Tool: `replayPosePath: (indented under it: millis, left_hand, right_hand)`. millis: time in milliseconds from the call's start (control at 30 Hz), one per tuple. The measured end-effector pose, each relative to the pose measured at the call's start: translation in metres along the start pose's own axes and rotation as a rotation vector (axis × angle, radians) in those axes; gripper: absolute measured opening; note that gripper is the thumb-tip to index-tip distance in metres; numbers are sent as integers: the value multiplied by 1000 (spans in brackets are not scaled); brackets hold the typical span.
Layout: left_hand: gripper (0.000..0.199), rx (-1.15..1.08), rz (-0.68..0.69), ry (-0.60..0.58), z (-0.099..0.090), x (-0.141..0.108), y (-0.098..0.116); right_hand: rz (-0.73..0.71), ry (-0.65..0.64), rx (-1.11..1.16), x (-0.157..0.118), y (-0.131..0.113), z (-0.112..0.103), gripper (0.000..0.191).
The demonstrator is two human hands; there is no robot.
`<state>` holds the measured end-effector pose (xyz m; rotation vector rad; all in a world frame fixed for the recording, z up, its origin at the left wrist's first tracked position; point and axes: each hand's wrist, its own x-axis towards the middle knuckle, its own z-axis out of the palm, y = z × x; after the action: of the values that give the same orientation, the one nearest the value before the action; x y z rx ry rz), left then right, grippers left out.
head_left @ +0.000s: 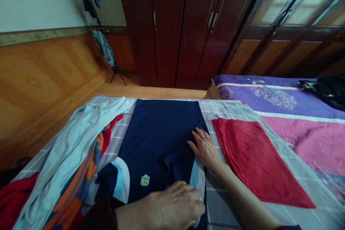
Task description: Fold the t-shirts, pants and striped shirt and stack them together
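Observation:
A navy shirt (161, 125) lies spread on the checked bed cover, with light blue and white bands at its shoulders and a small badge (145, 180) on the chest. My left hand (185, 201) reaches across the lower part of the shirt, its fingers curled in on the cloth near the right-hand band; the fingertips are hidden beneath it. A bunched fold of cloth stands up just beyond that hand. Further up, my right hand (203, 147) rests on the shirt's right edge, palm down with fingers apart.
Left of the shirt lie a pale blue garment (81, 133) and an orange and blue garment (78, 183). A folded red cloth (253, 158) is on the right. Beyond are a dark wardrobe (172, 25), a coat stand (93, 3) and a purple and pink bedspread (269, 93).

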<state>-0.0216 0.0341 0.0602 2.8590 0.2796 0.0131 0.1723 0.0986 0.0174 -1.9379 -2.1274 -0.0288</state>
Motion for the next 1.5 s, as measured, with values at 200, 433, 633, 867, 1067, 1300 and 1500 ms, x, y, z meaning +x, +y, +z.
replayPosePath:
  millis: [200, 433, 633, 867, 1067, 1300, 1500]
  left_hand:
    - [11, 14, 62, 73, 10, 7, 11]
    - [14, -4, 105, 82, 31, 19, 9]
    - [16, -36, 40, 104, 21, 18, 7]
    - [9, 22, -460, 103, -14, 12, -18]
    - [12, -42, -745, -22, -20, 5, -51]
    - [8, -73, -689, -30, -27, -4, -58]
    - [9, 7, -575, 61, -29, 3, -42]
  right_hand:
    - [29, 66, 197, 6, 11, -20, 38]
    - [7, -162, 17, 5, 19, -36, 15]
    - [-67, -154, 49, 1, 9, -40, 18]
    - [-100, -202, 16, -2, 16, -38, 17]
    - [-148, -253, 39, -2, 18, -43, 9]
    - [-132, -250, 16, -1, 18, -44, 9]
    - [-101, -179, -21, -2, 9, -38, 20]
